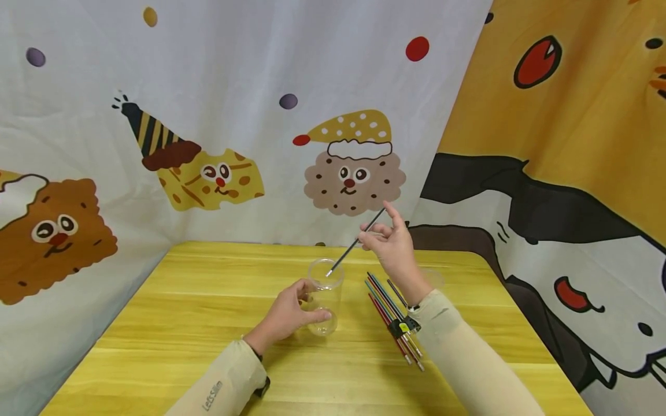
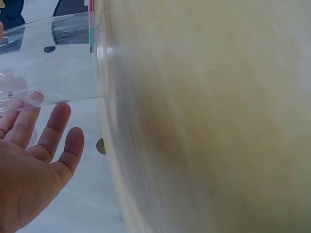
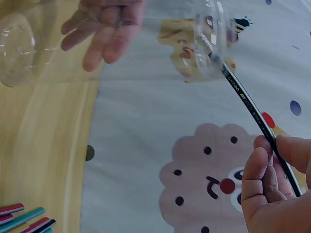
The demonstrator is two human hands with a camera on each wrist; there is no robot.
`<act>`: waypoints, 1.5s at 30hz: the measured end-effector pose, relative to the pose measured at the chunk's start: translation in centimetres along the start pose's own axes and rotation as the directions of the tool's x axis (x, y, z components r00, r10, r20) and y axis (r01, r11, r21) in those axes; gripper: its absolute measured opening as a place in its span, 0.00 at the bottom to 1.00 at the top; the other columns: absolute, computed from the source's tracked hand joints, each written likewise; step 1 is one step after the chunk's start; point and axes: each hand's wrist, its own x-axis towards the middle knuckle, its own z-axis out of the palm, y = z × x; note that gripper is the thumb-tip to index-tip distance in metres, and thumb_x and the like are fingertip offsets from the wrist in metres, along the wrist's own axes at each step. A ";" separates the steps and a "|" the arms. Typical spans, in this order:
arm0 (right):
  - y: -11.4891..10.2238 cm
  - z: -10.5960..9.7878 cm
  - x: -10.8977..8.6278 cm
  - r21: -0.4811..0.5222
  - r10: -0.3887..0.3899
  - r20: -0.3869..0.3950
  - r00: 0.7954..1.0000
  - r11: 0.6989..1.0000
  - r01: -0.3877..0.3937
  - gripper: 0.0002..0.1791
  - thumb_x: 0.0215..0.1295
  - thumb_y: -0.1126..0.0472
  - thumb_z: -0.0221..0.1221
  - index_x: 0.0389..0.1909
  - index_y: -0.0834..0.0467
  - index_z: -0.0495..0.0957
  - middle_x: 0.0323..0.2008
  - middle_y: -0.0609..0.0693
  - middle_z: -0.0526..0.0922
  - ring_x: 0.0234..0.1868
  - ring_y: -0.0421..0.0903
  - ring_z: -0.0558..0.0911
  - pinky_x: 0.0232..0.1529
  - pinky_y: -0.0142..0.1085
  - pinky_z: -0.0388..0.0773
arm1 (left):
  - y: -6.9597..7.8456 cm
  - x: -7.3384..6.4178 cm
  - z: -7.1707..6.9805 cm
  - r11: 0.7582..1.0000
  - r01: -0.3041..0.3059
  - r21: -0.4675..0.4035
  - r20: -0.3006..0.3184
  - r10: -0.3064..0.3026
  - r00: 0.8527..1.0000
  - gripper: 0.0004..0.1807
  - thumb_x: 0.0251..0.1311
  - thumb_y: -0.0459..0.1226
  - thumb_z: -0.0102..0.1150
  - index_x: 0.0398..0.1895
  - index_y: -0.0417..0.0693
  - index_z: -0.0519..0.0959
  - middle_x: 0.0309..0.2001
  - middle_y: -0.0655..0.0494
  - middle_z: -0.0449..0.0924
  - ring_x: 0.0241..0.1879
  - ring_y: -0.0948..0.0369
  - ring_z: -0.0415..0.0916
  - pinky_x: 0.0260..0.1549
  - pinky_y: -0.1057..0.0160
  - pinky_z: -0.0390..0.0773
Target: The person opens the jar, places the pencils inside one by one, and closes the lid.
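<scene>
A tall clear jar (image 1: 326, 294) stands upright on the table, its open mouth facing up. My left hand (image 1: 286, 312) holds it from the left, the thumb on the near side and fingers around the far side. In the left wrist view, some fingers of the left hand (image 2: 43, 141) lie against or beside the clear wall. Above and right of the jar, my right hand (image 1: 392, 242) pinches a slim black pencil (image 3: 248, 102) between thumb and fingers. The pencil slants down to the left, its metal-capped eraser end at the mouth of the jar.
Several coloured pencils (image 1: 387, 312) lie in a loose bunch right of the jar, partly under the right wrist. Behind that wrist is a faint clear round piece (image 1: 433, 278), perhaps a lid. A printed curtain (image 1: 234, 69) hangs behind the wooden table (image 1: 198, 323).
</scene>
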 end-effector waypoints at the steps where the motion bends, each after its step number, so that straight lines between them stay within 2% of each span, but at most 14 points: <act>1: 0.1 0.2 -0.1 -0.012 0.002 0.004 1.000 1.000 -0.002 0.53 0.71 0.66 0.70 0.86 0.37 0.50 0.48 0.49 0.89 0.40 0.40 0.90 0.47 0.33 0.88 | 0.0 0.0 0.0 1.000 0.000 0.000 0.000 0.000 1.000 0.31 0.57 0.50 0.82 0.62 0.60 0.79 0.64 0.47 0.81 0.61 0.45 0.76 0.53 0.50 0.81; 9: 0.7 1.3 -0.3 -0.060 -0.015 0.027 1.000 0.998 0.016 0.52 0.70 0.68 0.69 0.86 0.39 0.51 0.53 0.59 0.89 0.40 0.41 0.90 0.46 0.33 0.87 | 0.0 0.0 0.0 1.000 -0.004 -0.005 0.011 0.004 1.000 0.32 0.57 0.49 0.82 0.64 0.58 0.78 0.65 0.48 0.81 0.62 0.44 0.76 0.56 0.47 0.80; 15: 0.9 1.6 -0.5 -0.083 -0.017 0.050 0.999 0.996 0.021 0.52 0.70 0.66 0.70 0.86 0.39 0.52 0.54 0.60 0.88 0.47 0.56 0.90 0.47 0.33 0.88 | 0.1 0.0 0.0 1.000 -0.005 -0.008 0.012 0.005 1.000 0.33 0.57 0.49 0.82 0.64 0.59 0.78 0.65 0.47 0.81 0.62 0.43 0.76 0.55 0.47 0.81; 17: 0.9 1.7 -0.6 -0.076 -0.014 0.057 0.998 0.997 0.018 0.52 0.70 0.66 0.70 0.86 0.40 0.52 0.55 0.60 0.88 0.48 0.56 0.90 0.48 0.34 0.88 | 0.0 0.0 -0.1 1.000 -0.010 -0.006 0.013 0.011 1.000 0.33 0.57 0.49 0.82 0.64 0.58 0.78 0.65 0.47 0.81 0.62 0.44 0.76 0.54 0.47 0.81; 22: 1.1 2.1 -0.7 -0.088 -0.023 0.089 0.996 0.996 0.031 0.49 0.71 0.67 0.69 0.85 0.42 0.53 0.55 0.62 0.88 0.45 0.48 0.91 0.47 0.35 0.88 | -0.1 0.1 -0.1 1.000 -0.009 -0.005 0.009 0.009 1.000 0.33 0.57 0.49 0.82 0.64 0.59 0.78 0.65 0.47 0.81 0.61 0.46 0.77 0.54 0.48 0.81; 29: 1.0 2.6 -1.0 -0.137 -0.055 0.127 0.990 0.988 0.072 0.40 0.77 0.64 0.64 0.84 0.47 0.59 0.54 0.61 0.89 0.42 0.50 0.91 0.50 0.46 0.90 | 0.0 0.1 -0.1 1.000 -0.009 0.016 -0.008 0.009 1.000 0.35 0.54 0.53 0.83 0.64 0.60 0.78 0.60 0.57 0.82 0.58 0.54 0.77 0.53 0.50 0.81; 32: 1.1 2.8 -1.1 -0.140 -0.064 0.140 0.988 0.987 0.084 0.35 0.79 0.63 0.62 0.82 0.48 0.62 0.54 0.61 0.90 0.40 0.46 0.90 0.47 0.41 0.90 | 0.1 0.1 -0.2 1.000 -0.009 0.021 -0.011 0.009 1.000 0.36 0.53 0.56 0.83 0.63 0.60 0.79 0.59 0.58 0.83 0.58 0.54 0.77 0.54 0.49 0.82; 35: 1.3 2.9 -1.2 -0.141 -0.075 0.152 0.985 0.985 0.097 0.31 0.81 0.60 0.60 0.80 0.48 0.64 0.53 0.60 0.90 0.40 0.47 0.90 0.45 0.36 0.89 | 0.1 0.1 -0.2 1.000 -0.005 0.020 -0.012 0.005 1.000 0.36 0.53 0.56 0.83 0.63 0.60 0.79 0.59 0.59 0.83 0.59 0.54 0.77 0.55 0.48 0.81; 40: 1.4 3.1 -1.2 -0.151 -0.087 0.176 0.980 0.982 0.115 0.25 0.83 0.57 0.58 0.77 0.47 0.70 0.52 0.58 0.90 0.43 0.54 0.90 0.45 0.37 0.89 | 0.1 0.1 -0.1 1.000 -0.001 0.004 -0.007 0.001 1.000 0.35 0.54 0.53 0.83 0.63 0.59 0.79 0.61 0.54 0.83 0.59 0.52 0.77 0.56 0.46 0.81; 45: 1.5 3.3 -1.4 -0.178 -0.097 0.177 0.979 0.975 0.129 0.19 0.84 0.54 0.57 0.69 0.52 0.79 0.50 0.58 0.89 0.43 0.51 0.90 0.46 0.37 0.89 | 0.1 0.1 -0.1 1.000 -0.001 -0.005 -0.003 0.001 1.000 0.36 0.53 0.55 0.83 0.64 0.59 0.79 0.65 0.49 0.82 0.61 0.49 0.77 0.57 0.44 0.81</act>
